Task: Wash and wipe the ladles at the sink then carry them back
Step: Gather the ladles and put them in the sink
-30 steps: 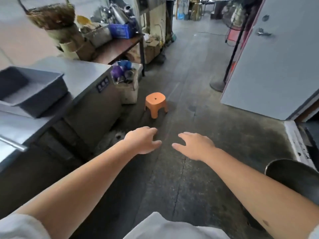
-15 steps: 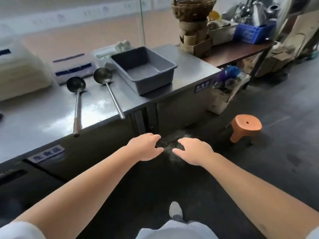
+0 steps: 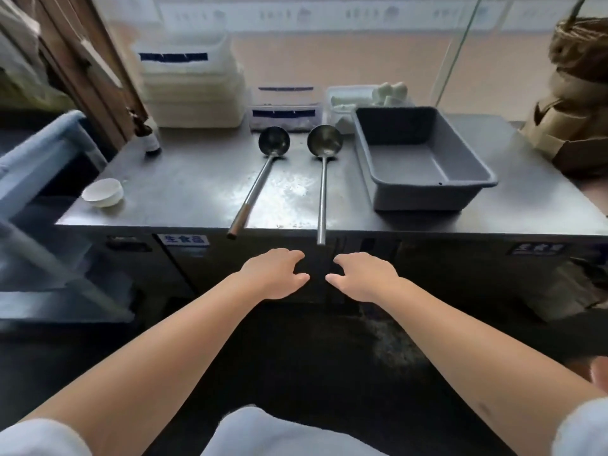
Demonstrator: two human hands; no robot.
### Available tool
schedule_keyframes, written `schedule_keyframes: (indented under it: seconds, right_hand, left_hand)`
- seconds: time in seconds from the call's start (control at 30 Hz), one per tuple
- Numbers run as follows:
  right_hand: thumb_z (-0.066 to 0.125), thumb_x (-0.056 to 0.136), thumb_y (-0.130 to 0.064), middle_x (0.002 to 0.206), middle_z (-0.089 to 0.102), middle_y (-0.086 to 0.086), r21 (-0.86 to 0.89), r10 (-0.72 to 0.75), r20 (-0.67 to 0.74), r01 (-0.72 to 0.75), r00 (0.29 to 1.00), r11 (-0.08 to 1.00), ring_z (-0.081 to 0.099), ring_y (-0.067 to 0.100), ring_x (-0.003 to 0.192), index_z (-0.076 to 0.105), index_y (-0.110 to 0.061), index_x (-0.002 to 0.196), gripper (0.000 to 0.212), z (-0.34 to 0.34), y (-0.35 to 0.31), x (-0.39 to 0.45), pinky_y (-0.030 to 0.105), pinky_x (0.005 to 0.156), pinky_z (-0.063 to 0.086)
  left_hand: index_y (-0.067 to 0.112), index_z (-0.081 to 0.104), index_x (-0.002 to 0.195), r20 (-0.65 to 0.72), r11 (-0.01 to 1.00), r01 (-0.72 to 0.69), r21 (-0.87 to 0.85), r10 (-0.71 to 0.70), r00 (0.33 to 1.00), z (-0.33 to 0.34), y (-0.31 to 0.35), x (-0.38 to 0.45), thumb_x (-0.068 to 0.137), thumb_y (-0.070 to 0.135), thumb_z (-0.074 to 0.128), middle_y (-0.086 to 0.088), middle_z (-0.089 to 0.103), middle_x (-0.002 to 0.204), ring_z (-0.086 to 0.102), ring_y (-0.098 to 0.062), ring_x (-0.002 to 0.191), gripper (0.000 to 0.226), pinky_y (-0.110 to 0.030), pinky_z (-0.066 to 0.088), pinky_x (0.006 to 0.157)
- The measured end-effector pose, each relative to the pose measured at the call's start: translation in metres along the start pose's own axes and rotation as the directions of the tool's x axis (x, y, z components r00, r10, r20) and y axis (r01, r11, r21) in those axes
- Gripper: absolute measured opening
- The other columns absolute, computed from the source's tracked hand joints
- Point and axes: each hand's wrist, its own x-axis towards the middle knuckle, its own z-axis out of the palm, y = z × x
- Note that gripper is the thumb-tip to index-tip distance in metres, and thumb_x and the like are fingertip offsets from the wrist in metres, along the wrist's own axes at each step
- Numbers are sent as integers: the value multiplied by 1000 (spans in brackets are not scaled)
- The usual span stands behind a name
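Note:
Two long steel ladles lie side by side on a steel counter [image 3: 184,189], bowls toward the wall and handle ends jutting past the front edge. The left ladle [image 3: 260,179] has a brown-tipped handle slanting left; the right ladle [image 3: 323,179] lies straight. My left hand [image 3: 274,274] and my right hand [image 3: 362,276] hover in front of the counter, just below the handle ends, fingers loosely curled, holding nothing and touching neither ladle.
A grey plastic tub [image 3: 418,159] stands right of the ladles. White stacked containers [image 3: 190,83] and a small box [image 3: 284,108] line the wall. A white bowl [image 3: 102,192] and a small bottle [image 3: 149,139] sit at left, a basket on cardboard [image 3: 579,103] at right.
The view has swung left from the floor and orange stool to face the counter squarely. The ladles now lie directly ahead. Both hands stay empty, held out in front.

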Motion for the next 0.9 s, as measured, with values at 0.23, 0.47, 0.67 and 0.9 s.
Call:
schedule_keyframes:
  seconds: [0.23,0.47,0.67,0.9]
  right_hand:
    - [45,93,-59,132,58,0,-67,-106,52,110,993,992,58,25,116,49,-28,137,55,-9,-41,75,41,87,51]
    - [43,93,-56,127,60,-2,-58,-117,43,120,992,991,58,24,111,51,-27,134,51,-34,-86,180,39,86,50]
    - [45,94,-54,129,58,-1,-54,-56,49,59,997,997,58,23,112,51,-26,133,49,-57,-117,268,38,85,49]
    - [47,94,-52,137,54,-2,108,21,83,-30,996,994,56,23,118,48,-29,140,50,-74,-134,354,36,83,46]
  left_hand:
    - [28,33,150,-5,995,73,-71,-74,997,-14,-53,41,93,52,48,2,41,153,43,-21,137,63,-44,43,106]
    - [29,38,146,-30,996,69,-51,-71,997,-52,-133,120,94,52,45,4,46,147,47,-21,132,58,-43,47,99]
    - [25,48,135,-53,995,90,-44,-93,994,-97,-198,197,93,48,45,3,58,130,58,-19,110,48,-37,50,83]
    - [27,42,143,52,987,124,-106,-119,992,-115,-245,270,94,48,45,0,53,140,55,-23,119,53,-40,50,91]
